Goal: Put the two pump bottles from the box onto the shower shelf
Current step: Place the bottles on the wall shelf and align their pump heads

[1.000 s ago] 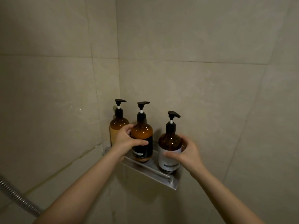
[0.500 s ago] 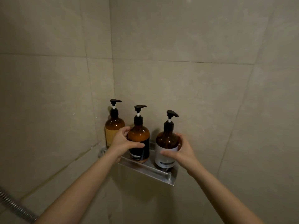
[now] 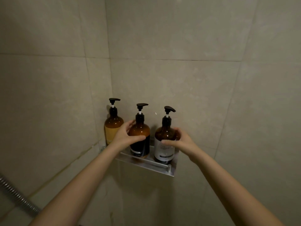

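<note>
Risk first: I judge the main one is a tip-over on release. The matte silver metal corner shelf (image 3: 147,165) is narrow with only a low front rail, and both task bottles are tall. A hand dragging off sideways could rock 1 over that rail. The amber translucent pump bottle with black label (image 3: 141,145) stands mid-shelf, just beside a 3rd amber pump bottle with yellow label (image 3: 112,126) at the shelf's corner end, so a nudge that way could knock it too. The rail hides the bases, so I cannot tell if they sit fully flat.

Grip: the left hand (image 3: 124,136) wraps the black-label bottle's shoulder, thumb across the front, fingers behind. The right hand (image 3: 183,141) wraps the amber pump bottle with white label (image 3: 163,150) at the shelf's outer end, thumb on the front. Neither hand is loose.

Looks: the 2 task bottles are upright on the shelf, apart from each other. Both are glossy dark amber with black pump heads on white stems, spouts pointing toward the shelf's outer end. A ribbed metal shower hose (image 3: 17,196) hangs well below the shelf, off its corner end.
</note>
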{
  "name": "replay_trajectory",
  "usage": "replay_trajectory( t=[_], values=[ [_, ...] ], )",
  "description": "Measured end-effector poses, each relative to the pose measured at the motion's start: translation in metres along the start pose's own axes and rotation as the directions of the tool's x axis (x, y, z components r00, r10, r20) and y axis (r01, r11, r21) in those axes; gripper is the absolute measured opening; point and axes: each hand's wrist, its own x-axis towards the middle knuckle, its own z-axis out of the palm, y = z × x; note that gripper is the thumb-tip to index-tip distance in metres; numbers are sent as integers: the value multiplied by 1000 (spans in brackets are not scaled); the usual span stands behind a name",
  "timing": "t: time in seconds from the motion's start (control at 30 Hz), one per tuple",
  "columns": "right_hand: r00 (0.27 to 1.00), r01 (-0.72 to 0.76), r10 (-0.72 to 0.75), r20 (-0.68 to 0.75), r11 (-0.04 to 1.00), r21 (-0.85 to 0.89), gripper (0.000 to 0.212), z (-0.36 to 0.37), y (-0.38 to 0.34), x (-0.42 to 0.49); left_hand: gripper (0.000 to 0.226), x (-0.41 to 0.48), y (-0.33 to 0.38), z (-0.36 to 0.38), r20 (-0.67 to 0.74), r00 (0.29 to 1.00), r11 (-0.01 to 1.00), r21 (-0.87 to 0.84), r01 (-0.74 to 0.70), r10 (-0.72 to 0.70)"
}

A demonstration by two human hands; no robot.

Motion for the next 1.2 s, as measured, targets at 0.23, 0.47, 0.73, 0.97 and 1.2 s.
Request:
replay_trajectory(
  t=[0.23,0.47,0.73,0.97,1.2],
  values=[
    [997,36,-40,68,998,60,52,-23,-25,-7,56,8,17,-16,1,1000,999,35,-21,21],
    [999,41,-38,22,993,-113,53,-14,-33,-9,59,9,20,-20,41,999,993,115,14,-19],
    [991,32,-60,-123,975,-220,69,6,-35,-12,62,6,22,-15,-62,998,985,174,-1,12],
    [993,-23,-5,-116,970,-243,71,4,-43,-13,62,3,25,-12,-102,993,978,205,-43,66],
    [993,-55,18,-119,946,-319,66,-2,-52,-9,57,5,24,-13,-45,998,984,175,-23,31]
  ],
)
